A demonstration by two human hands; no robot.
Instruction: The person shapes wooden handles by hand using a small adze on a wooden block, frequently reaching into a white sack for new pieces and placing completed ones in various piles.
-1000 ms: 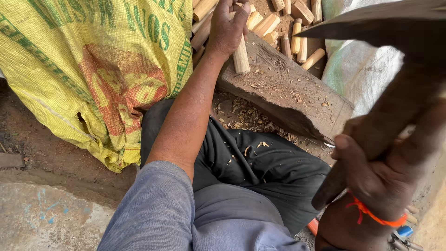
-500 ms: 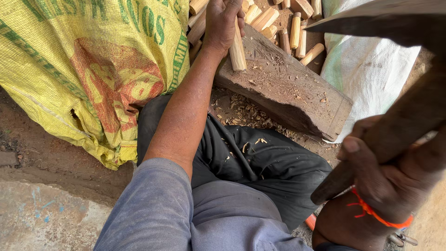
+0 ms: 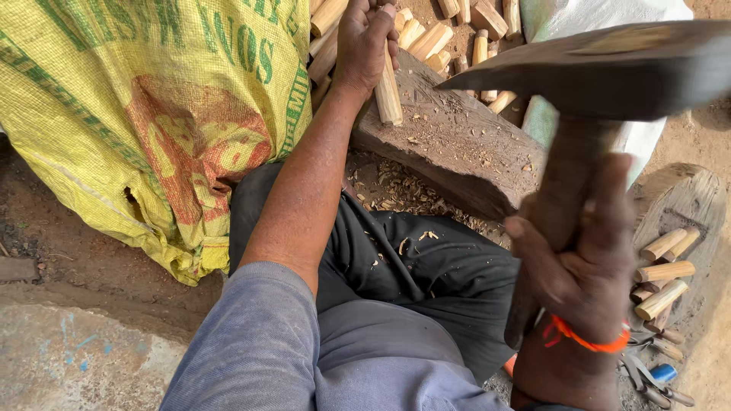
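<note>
the left hand (image 3: pixel 365 42) is closed around the upper end of a short pale round wooden stick (image 3: pixel 388 91), holding it upright with its lower end resting on the dark, weathered wooden chopping block (image 3: pixel 457 144); this grip keeps the fingers (image 3: pixel 384 30) near the top, apart from the lower part of the stick. the left arm is extended forward and nearly straight over the lap. the right hand (image 3: pixel 579 266) is wrapped tight around the dark wooden handle of a broad-bladed iron hatchet (image 3: pixel 609 68), raised close to the camera with the blade level above the block; an orange thread band (image 3: pixel 582 339) circles that wrist. wood shavings (image 3: pixel 396 190) lie at the foot of the block. a heap of similar cut pale sticks (image 3: pixel 457 30) lies beyond it, and more sticks rest on a rounded wooden stump (image 3: pixel 685 205) at right. a yellow woven plastic sack (image 3: pixel 152 114) lies at left.
</note>
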